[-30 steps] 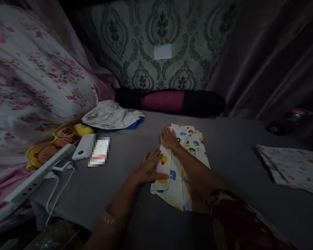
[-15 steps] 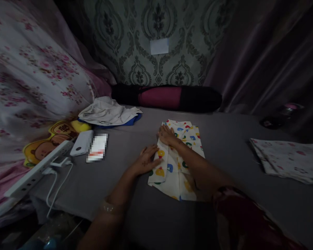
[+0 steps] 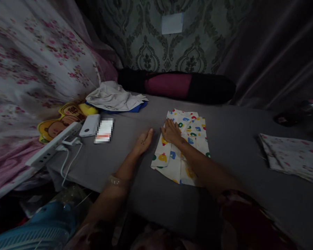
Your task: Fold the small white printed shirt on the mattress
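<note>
A white garment (image 3: 176,166) with a bright blue, yellow, red and green print lies folded flat on the grey sheet, its left side turned inward as a long strip. Across its upper left part rests my right hand (image 3: 171,131), palm down with fingers stretched; the forearm covers some of the garment's right side. My left hand (image 3: 144,141) is just left of the garment, apart from it and holding nothing. Its thumb points up and away, and the other fingers are partly hidden behind the hand.
Left are a power strip (image 3: 53,144) with plugged cables, a white power bank (image 3: 90,125), a phone (image 3: 104,131) and a yellow cushion (image 3: 50,130). Behind are piled clothes (image 3: 114,97) and a long black-and-maroon bag (image 3: 169,85). A folded floral cloth (image 3: 294,156) lies right; a blue fan (image 3: 39,225) stands lower left.
My left hand has come off the garment's left edge and moved slightly left. My right hand stays flat on the garment. The view has tilted down, bringing the fan into sight.
</note>
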Motion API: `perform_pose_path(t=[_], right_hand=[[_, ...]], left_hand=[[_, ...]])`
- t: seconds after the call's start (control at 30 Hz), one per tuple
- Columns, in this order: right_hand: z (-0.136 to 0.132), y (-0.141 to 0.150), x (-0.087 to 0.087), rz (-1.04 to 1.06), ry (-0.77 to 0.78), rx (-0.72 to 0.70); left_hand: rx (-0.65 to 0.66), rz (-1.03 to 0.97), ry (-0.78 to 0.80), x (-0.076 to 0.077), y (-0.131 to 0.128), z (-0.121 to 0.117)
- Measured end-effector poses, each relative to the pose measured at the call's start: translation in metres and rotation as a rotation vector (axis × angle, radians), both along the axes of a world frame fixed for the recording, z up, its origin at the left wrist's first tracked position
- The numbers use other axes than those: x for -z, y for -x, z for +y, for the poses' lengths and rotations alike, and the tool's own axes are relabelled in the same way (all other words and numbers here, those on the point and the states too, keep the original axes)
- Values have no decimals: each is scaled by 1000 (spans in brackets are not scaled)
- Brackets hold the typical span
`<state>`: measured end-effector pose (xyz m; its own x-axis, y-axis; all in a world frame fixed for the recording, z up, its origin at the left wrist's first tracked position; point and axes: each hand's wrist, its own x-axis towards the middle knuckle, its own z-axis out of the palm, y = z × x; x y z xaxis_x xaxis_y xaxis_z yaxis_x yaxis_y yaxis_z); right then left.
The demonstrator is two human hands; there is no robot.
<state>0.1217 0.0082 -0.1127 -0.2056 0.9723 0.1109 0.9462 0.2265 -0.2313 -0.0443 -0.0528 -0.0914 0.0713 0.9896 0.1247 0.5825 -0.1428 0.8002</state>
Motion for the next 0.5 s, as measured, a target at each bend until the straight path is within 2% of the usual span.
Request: perform_pose_path(t=[0.17,0.4,0.5], right_hand=[[-18,2,-9,4,84,-26],[-88,12,-21,31,266,-164],[-109,18,-20,59,257,-182]], left_hand=[[-65,-14,38,-2,1,0],[-95,-51,22,3,4,1],[-88,-37,20,3,4,1]])
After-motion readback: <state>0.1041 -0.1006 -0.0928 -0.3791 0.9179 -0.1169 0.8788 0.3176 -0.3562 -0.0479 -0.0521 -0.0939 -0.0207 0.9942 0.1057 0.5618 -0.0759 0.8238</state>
